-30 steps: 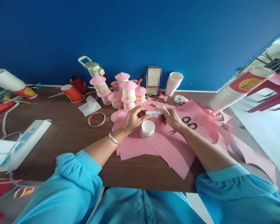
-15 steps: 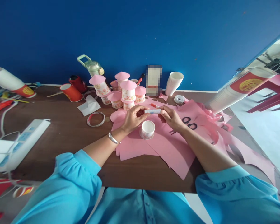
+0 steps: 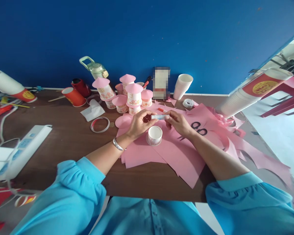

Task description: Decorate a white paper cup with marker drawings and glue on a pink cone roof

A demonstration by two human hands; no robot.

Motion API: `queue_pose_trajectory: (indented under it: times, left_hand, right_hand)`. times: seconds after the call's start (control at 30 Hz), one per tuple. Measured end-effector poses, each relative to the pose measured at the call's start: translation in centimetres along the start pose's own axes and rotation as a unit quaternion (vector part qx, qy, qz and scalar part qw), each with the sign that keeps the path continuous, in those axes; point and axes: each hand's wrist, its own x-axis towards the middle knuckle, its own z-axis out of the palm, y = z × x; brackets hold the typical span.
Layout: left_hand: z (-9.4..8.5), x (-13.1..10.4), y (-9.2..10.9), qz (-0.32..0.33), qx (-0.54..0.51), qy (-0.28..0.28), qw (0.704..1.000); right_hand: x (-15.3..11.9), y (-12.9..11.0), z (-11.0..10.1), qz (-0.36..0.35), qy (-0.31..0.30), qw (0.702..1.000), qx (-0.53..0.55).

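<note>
Between my two hands is a small white tube with blue print (image 3: 159,117), held level. My left hand (image 3: 141,123) pinches its left end, and the fingertips of my right hand (image 3: 178,122) close on its right end. Just below them a short white paper cup section (image 3: 155,135) with a flowered rim stands on pink paper sheets (image 3: 161,155). Behind my left hand are several paper-cup towers with pink cone roofs (image 3: 134,94). Black-handled scissors (image 3: 199,129) lie on the paper beside my right forearm, their blades partly hidden.
A tape ring (image 3: 100,125) and a white tissue (image 3: 92,110) lie left of the pink paper. White cups (image 3: 183,86) and a tape roll (image 3: 188,103) stand at the back. A long cup stack (image 3: 250,93) leans at right; a power strip (image 3: 26,148) lies at left.
The view has shifted very slightly. Both hands keep the tube in nearly the same place above the cup section, and nothing has been let go.
</note>
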Motion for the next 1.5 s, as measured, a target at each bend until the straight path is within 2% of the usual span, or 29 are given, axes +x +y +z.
queue_pose_trajectory:
  times: [0.23, 0.37, 0.5, 0.67, 0.9, 1.03, 1.13, 1.33, 1.43, 1.5]
  left_hand:
    - [-0.2, 0.1, 0.0, 0.037, 0.01, -0.002, 0.999]
    - [-0.2, 0.2, -0.1, 0.061, 0.022, -0.001, 0.998]
    - [-0.2, 0.2, -0.1, 0.054, 0.028, 0.007, 0.998]
    - [-0.2, 0.1, -0.2, 0.056, 0.026, 0.004, 0.998]
    - [-0.3, 0.2, 0.2, 0.062, 0.04, 0.003, 0.997]
    - [-0.3, 0.3, 0.4, 0.059, 0.051, -0.004, 0.997]
    - [-0.2, 0.1, 0.3, 0.037, 0.025, -0.018, 0.999]
    - [-0.8, -0.2, 0.2, -0.074, -0.146, -0.055, 0.985]
    - [-1.5, -0.1, 0.7, -0.082, -0.195, -0.071, 0.975]
    - [-2.0, 0.0, 1.3, -0.085, -0.202, -0.107, 0.97]
  right_hand:
    - [-0.2, -0.3, 0.2, 0.048, -0.015, 0.999, 0.008]
    - [-0.2, -0.4, 0.1, 0.013, -0.003, 1.0, 0.005]
    - [0.0, -0.5, 0.2, -0.01, -0.007, 0.999, 0.038]
    - [-0.1, -0.5, 0.5, 0.016, 0.008, 1.0, 0.006]
    - [-0.2, -0.5, 0.4, 0.064, 0.008, 0.997, 0.034]
    - [-0.1, -0.3, 0.5, 0.055, 0.002, 0.996, 0.073]
    - [0.1, -0.3, 0.6, 0.028, -0.001, 0.987, 0.157]
    - [0.6, -0.7, -0.1, 0.01, 0.096, 0.949, 0.301]
    - [0.8, -0.7, -0.4, 0.008, 0.135, 0.937, 0.324]
    - [0.9, -0.7, -0.5, 0.013, 0.153, 0.931, 0.332]
